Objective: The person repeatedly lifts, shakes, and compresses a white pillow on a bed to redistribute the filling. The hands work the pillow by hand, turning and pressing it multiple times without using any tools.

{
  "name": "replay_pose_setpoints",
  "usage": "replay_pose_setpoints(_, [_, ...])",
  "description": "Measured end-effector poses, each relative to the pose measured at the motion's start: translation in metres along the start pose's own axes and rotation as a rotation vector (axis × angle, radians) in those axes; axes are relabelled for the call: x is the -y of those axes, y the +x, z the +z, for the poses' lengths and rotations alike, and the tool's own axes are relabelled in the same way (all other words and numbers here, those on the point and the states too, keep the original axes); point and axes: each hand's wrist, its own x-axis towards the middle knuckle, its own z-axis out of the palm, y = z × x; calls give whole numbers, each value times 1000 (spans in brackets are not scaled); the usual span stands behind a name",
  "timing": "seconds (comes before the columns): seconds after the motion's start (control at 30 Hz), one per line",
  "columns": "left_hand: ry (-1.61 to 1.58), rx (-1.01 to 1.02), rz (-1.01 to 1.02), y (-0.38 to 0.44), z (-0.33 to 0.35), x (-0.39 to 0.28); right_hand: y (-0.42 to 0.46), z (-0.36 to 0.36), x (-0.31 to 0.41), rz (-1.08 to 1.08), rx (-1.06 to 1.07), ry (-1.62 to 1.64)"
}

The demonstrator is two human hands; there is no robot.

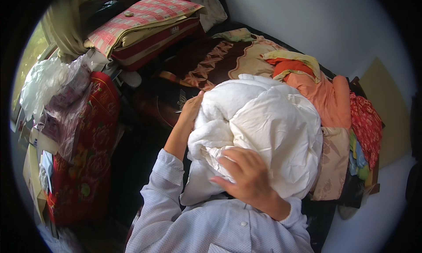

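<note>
A large bundled white quilt [273,121], fluffy on its left part and smooth cloth on its right, lies against the front of my body. My left hand [192,109] rests along its upper left edge; most of those fingers are hidden behind the bundle, so its grip cannot be told. Over the lower middle of the quilt is my right hand [245,177], slightly blurred, with thumb and fingers apart near a crumpled fold of white cloth. Whether its fingertips press on that fold is not plain.
Behind the bundle spreads a brown floral blanket [211,61]. Peach bedding [324,101] and a folded beige cloth [333,164] lie on the right. At left stand a red floral-patterned item [95,144] and plastic bags [49,88]. A red suitcase [158,45] bears checked fabric [145,18].
</note>
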Motion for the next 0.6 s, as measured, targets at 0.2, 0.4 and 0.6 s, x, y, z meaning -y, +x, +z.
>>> replay_pose_setpoints(0.2, [435,-346,439,-35,-8,12,-41,100,-74,439,362,-183])
replay_pose_setpoints(0.4, [1096,-246,816,-159,2,52,-34,110,-73,412,186,-41])
replay_pose_setpoints(0.6, [737,-424,554,-81,-26,104,-25,128,-50,366,263,-61])
